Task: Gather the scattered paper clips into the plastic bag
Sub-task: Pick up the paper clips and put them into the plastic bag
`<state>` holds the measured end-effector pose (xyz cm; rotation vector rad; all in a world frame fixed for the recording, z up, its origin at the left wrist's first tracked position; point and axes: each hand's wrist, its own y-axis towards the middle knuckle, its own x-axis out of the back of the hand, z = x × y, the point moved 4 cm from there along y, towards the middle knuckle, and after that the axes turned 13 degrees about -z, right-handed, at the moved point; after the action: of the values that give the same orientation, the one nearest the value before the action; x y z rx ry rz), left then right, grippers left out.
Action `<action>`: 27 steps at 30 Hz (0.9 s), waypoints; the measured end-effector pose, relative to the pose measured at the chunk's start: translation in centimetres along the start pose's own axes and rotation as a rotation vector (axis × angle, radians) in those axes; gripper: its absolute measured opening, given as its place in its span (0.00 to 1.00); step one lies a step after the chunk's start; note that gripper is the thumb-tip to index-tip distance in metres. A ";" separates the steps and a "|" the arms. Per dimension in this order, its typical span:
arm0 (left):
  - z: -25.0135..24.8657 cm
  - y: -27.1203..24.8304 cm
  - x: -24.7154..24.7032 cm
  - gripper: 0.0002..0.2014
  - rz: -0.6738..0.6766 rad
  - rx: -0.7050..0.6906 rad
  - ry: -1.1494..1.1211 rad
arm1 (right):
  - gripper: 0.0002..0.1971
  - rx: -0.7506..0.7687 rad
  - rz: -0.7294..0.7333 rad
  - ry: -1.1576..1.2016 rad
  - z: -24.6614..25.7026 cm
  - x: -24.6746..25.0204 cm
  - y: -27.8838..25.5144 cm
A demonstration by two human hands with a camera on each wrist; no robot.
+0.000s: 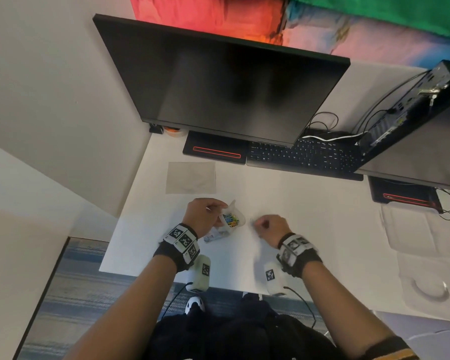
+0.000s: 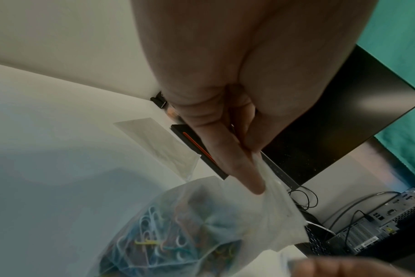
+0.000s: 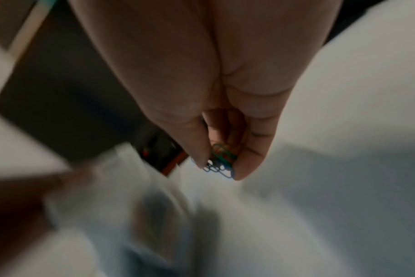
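While my left hand [image 1: 202,214] pinches the plastic bag [image 1: 233,219] mouth open | right hand [image 1: 270,227] pinches paper clips [image 3: 222,160] just right of it | clips go leftward into bag.

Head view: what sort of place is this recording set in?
Most likely an office workstation: a white desk carrying a dark monitor, a black keyboard and a small desktop computer with cables.
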<state>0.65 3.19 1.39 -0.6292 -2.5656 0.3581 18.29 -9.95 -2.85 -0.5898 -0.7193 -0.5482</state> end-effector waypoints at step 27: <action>-4.0 -0.3 -0.4 0.10 0.184 -0.479 0.236 | 0.07 0.114 0.079 0.614 2.5 2.2 -0.7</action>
<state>2.83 3.31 4.78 -1.0139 -2.3751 -0.2716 18.11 -9.34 0.52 -0.3128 -0.1436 -0.5712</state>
